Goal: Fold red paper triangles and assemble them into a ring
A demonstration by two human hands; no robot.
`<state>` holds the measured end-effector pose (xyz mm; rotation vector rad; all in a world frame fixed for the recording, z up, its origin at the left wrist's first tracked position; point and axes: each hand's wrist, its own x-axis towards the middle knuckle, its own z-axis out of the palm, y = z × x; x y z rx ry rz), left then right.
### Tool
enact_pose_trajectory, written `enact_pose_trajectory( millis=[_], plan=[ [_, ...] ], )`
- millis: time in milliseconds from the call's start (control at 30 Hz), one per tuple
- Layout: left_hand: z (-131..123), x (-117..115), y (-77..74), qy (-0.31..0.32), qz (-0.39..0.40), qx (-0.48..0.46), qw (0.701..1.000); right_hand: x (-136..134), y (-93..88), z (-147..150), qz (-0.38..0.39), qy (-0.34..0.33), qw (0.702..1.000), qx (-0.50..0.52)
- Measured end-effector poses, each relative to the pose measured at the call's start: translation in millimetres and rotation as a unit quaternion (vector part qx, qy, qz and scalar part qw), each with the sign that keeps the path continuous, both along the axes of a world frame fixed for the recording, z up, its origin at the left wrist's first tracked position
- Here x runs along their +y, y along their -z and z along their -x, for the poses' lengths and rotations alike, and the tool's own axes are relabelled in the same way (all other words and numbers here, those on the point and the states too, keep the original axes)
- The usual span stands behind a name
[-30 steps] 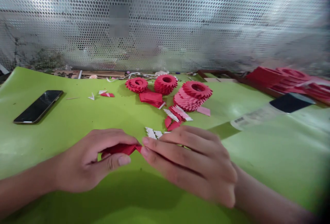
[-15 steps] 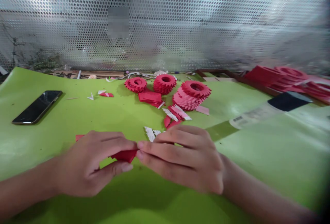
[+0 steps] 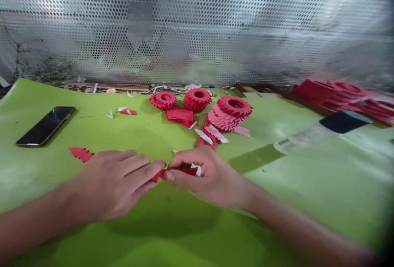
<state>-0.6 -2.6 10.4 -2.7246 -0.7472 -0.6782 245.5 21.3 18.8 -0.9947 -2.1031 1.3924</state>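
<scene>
My left hand and my right hand meet at the middle of the green table, both pinching a small folded red paper piece low over the surface. Fingertips of both hands touch at the piece. A short row of folded red pieces lies just left of my left hand. Loose red and white folded pieces lie right behind my right hand. Three red paper rings made of such pieces stand farther back, with a flat red stack between them.
A black phone lies at the left. A blurred clear bottle with a black cap lies at the right. More red paper work sits at the far right. A perforated metal wall closes the back. Small scraps lie near the phone.
Both hands have shifted slightly away from me; my right hand has curled from flat fingers into a pinch. A row of red pieces, earlier hidden by my left hand, now shows to its left.
</scene>
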Motion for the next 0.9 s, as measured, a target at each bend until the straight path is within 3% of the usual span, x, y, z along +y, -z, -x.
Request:
enact_pose_trajectory(
  millis=[267,400,500,600,700,767,900],
  plan=[
    [-3.8,-4.0,2.6,0.002,-0.034,0.034,0.999,0.0,8.8,4.6,0.13,0.006,0.991,-0.013],
    [-1.0,3.6,-1.2,-0.035,-0.017,0.022,0.999,6.2,4.6,0.9,0.097,0.012,0.995,-0.002],
    [17.1,23.7,-4.8,-0.076,-0.01,0.014,0.997,24.4,-2.3,-14.8,0.042,-0.002,0.999,-0.019],
    [41.4,48.4,-1.7,-0.144,0.039,0.013,0.989,49.1,-5.9,-36.7,-0.009,0.021,0.998,-0.059],
    [54.8,63.7,6.5,-0.212,0.14,0.025,0.967,67.8,-5.8,-53.9,-0.025,0.018,0.995,-0.093],
    [54.6,65.8,11.2,-0.211,0.166,0.04,0.962,71.8,-7.3,-58.7,-0.015,-0.013,0.992,-0.128],
    [39.2,56.2,15.5,-0.149,0.229,0.068,0.96,58.7,-16.7,-49.3,0.012,-0.079,0.969,-0.232]
  ],
)
